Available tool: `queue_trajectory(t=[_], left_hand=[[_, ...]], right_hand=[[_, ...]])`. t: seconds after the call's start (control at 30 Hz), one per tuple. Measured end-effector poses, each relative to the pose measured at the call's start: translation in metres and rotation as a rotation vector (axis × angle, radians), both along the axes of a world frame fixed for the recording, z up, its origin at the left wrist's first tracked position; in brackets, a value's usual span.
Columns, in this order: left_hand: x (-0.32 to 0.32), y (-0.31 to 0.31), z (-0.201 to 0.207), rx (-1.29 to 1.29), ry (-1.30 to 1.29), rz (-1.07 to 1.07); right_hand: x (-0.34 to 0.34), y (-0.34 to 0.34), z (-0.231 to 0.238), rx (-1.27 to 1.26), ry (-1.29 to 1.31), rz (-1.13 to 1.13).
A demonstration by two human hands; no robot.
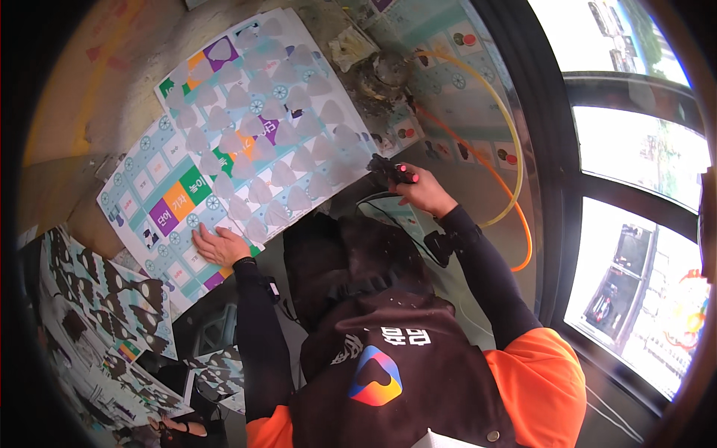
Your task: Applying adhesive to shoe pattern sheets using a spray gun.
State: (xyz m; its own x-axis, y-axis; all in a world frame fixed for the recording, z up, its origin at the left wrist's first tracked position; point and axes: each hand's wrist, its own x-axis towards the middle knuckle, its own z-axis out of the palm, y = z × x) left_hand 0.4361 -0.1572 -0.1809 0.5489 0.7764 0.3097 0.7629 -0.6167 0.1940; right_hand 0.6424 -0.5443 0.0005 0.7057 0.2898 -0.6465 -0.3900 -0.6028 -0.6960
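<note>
My left hand [221, 246] lies flat, fingers apart, on a large printed sheet [160, 183] with wheel pictures and purple, orange and green blocks. A second printed sheet [263, 75] overlaps it on the far side; grey rounded-triangle patches [283, 174] cover much of that sheet. My right hand [427, 193] is wrapped round a small black tool with pinkish-red knobs [397, 172], which looks like a spray gun. Its dark front end is just off the sheet's right corner, where a pale haze [347, 160] hangs over the patches.
A yellow hose [514, 142] and an orange hose [478, 153] loop at my right, near a stained round fixture [382, 75]. Beyond them stands a dark window frame [549, 149]. More sheets with dark cut-out shapes [123, 295] lie at the lower left.
</note>
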Motion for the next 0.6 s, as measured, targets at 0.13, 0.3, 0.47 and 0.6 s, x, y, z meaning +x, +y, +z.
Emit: queue_trajectory(t=[0.13,0.3,0.47,0.6], left_hand=[[0.001,0.001,-0.003,0.011,-0.011,0.017],[0.0,-0.001,-0.001,0.011,-0.002,0.006],[0.001,-0.001,-0.001,0.017,-0.029,-0.002],[0.001,-0.002,-0.001,0.023,-0.025,0.006]], right_hand=[[0.0,0.006,-0.004,-0.049,0.064,-0.062],[0.002,0.011,-0.012,-0.129,-0.062,0.038],[0.004,0.01,-0.026,-0.141,-0.115,0.033],[0.004,0.008,-0.028,-0.168,-0.127,0.027]])
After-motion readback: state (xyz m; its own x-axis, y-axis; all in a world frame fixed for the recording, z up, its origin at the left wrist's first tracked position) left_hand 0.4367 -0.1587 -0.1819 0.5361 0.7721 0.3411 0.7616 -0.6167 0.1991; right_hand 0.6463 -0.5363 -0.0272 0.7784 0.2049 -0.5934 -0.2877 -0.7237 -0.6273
